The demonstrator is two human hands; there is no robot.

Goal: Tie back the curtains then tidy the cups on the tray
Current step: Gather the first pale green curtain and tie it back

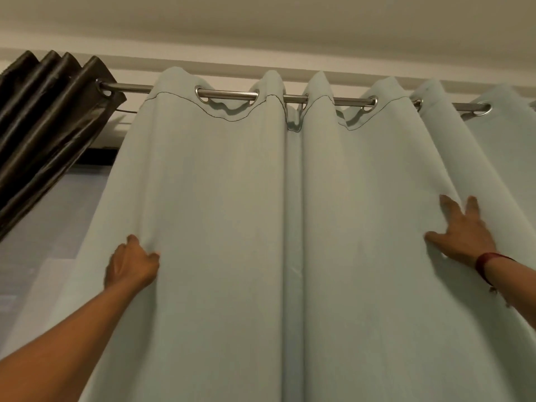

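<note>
The pale green curtain (pixel 232 198) hangs in front of the person and fills most of the view; it is spread wide along the metal rod (pixel 130 87), which passes through the round metal eyelets (pixel 201 94) in its top hem; the cloth falls in some long soft folds, with one deep fold near the middle

The left hand (pixel 132 262) is at the left edge of this curtain, lower than the other hand; its fingers are curled round the edge of the cloth and the thumb lies on the front side, so the hand grips the curtain there; the bare forearm comes up from the lower left corner

The right hand (pixel 461 236) rests on the right part of the same curtain, higher up; its fingers (pixel 445 204) are straight and spread apart and press flat against the cloth, they do not close on it; how the last fingers lie I cannot tell, because a fold covers them; a red band (pixel 487 261) is around the right wrist

At the far left a dark brown curtain (pixel 43 117) is gathered in tight pleats at the end of the rod; below it, beside the left edge of the green curtain, a thin white curtain (pixel 58 213) shows; above the rod is the pale ceiling (pixel 261 24)
</note>
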